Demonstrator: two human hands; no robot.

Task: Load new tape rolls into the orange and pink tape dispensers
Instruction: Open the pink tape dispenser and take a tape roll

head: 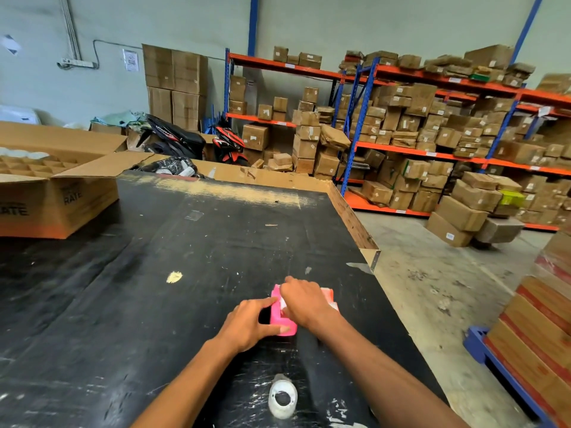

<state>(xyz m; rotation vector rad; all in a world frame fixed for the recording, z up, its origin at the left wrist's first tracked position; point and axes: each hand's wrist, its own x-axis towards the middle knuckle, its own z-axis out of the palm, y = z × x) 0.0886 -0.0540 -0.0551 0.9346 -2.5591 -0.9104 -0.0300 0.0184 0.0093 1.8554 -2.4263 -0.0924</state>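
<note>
A pink tape dispenser [279, 316] lies on the black table [185, 257], near its right side. My left hand [248, 324] grips the dispenser's near left end, thumb along its bottom edge. My right hand [304, 299] rests over the dispenser's top and right part, fingers curled on it, hiding most of that side. A sliver of orange-pink plastic [328, 294] shows past my right hand; I cannot tell whether it is a second dispenser. A white, ring-shaped piece [282, 398] with a dark hole lies on the table close to me.
An open cardboard box [58, 193] with dividers stands at the table's left. The table's right edge [355, 223] drops to a concrete floor. Shelves [432, 149] full of cartons line the back; stacked boxes on a blue pallet [506, 375] stand at the right.
</note>
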